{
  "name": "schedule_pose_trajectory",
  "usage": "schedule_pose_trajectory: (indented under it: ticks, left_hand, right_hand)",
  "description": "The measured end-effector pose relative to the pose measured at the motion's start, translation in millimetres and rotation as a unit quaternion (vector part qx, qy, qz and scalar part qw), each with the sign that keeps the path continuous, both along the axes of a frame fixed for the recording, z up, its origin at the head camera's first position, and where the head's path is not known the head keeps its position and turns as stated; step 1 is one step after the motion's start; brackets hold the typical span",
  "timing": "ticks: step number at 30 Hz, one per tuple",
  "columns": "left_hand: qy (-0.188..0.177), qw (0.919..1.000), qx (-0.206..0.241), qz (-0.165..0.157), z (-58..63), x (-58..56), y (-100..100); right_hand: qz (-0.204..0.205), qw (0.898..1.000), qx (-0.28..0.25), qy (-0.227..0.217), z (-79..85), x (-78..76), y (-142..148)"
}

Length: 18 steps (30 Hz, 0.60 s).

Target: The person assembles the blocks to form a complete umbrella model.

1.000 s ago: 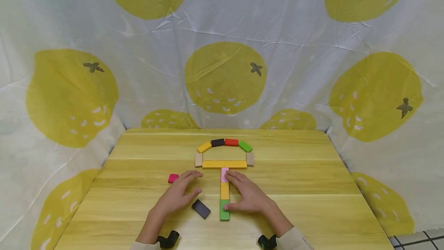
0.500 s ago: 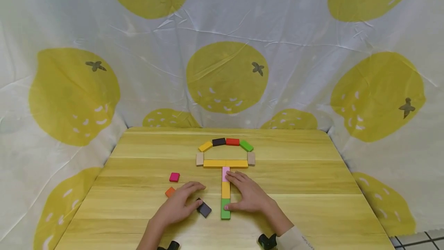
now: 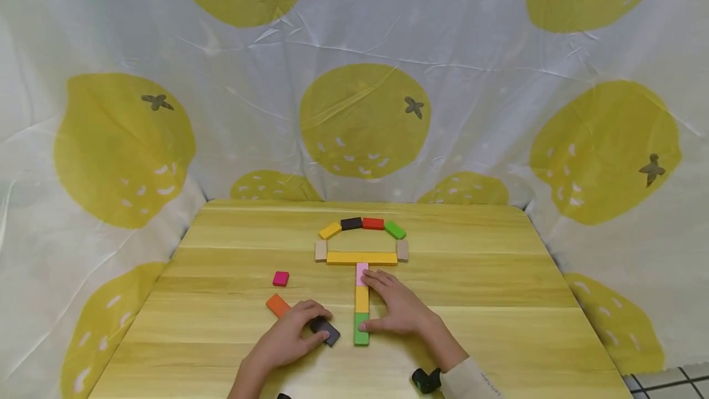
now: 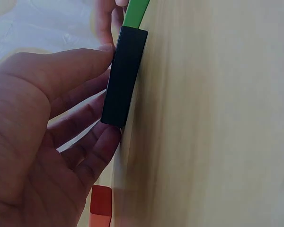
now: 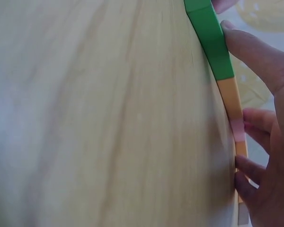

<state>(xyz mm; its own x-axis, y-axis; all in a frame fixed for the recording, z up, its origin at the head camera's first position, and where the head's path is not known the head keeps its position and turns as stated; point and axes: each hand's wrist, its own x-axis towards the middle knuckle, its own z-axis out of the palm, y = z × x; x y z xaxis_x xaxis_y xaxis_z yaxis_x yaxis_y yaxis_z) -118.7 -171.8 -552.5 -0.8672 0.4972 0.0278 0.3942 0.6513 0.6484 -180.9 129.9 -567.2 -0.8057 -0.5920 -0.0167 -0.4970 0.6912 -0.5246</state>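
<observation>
My left hand (image 3: pixel 289 338) pinches a black block (image 3: pixel 333 332) lying on the table, thumb on its near side and fingertips at the opposite edge. In the left wrist view that black block (image 4: pixel 124 78) stands out against the wood. My right hand (image 3: pixel 404 308) rests along a straight column of blocks. Its thumb touches the green block (image 3: pixel 362 338) at the near end, while its fingertips lie on the pink block (image 3: pixel 362 270) at the far end. Between them sits a yellow block (image 3: pixel 361 299).
Two yellow blocks (image 3: pixel 343 258) form a crossbar above the column. Over it curves an arch with plain wooden blocks (image 3: pixel 320 250), a yellow, a black, a red block (image 3: pixel 373 224) and a green one. An orange block (image 3: pixel 277 304) and a magenta block (image 3: pixel 280 279) lie at left.
My left hand has moved back toward me and closed on the black block, uncovering the orange block and the magenta one. My right hand stays on the column.
</observation>
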Motion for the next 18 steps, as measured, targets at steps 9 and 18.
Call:
schedule_pose_trajectory:
  ticks: [9, 18]
  left_hand:
    - [-0.031, 0.9995, 0.001, -0.007, -0.4, 9.6, 2.5]
    - [-0.035, 0.9981, 0.030, -0.041, -0.7, 17.7, 3.8]
  right_hand:
    - [-0.003, 1.000, -0.009, -0.009, 1.6, 1.6, -0.9]
    - [-0.005, 1.000, -0.009, -0.013, 3.3, 1.6, -0.5]
